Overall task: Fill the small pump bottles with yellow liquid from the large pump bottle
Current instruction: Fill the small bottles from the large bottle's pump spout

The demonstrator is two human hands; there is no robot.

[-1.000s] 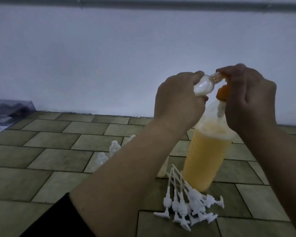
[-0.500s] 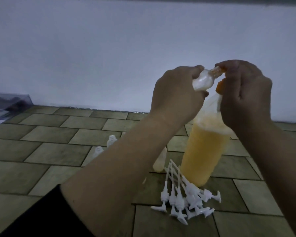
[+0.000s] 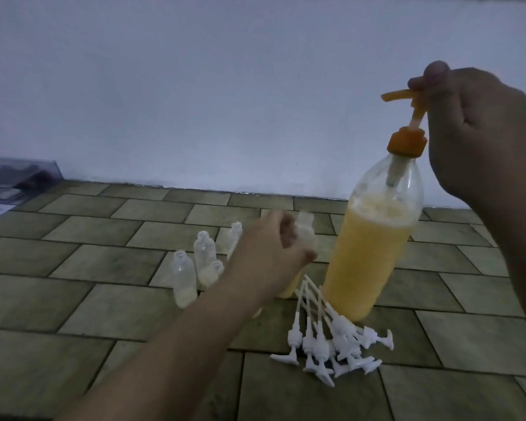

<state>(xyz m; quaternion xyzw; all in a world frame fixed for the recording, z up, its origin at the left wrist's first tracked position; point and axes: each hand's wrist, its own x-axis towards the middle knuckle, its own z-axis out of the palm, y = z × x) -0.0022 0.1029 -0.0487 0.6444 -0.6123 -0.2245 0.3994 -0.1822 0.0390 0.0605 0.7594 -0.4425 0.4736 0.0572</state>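
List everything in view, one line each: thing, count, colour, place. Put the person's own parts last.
large pump bottle: one, clear with yellow liquid, orange pump head, upright on the floor at right.
small bottles: at least four standing uncapped, clear, a little pale liquid in some, left of the large bottle.
held small bottle: one, clear, blurred, in the left hand.
pump tops: a pile, white, on the floor in front of the large bottle.
floor: olive-green tiles.
wall: white, behind.
clear box: one, far left.
left hand: grips the held small bottle.
right hand: pinches the orange pump head.
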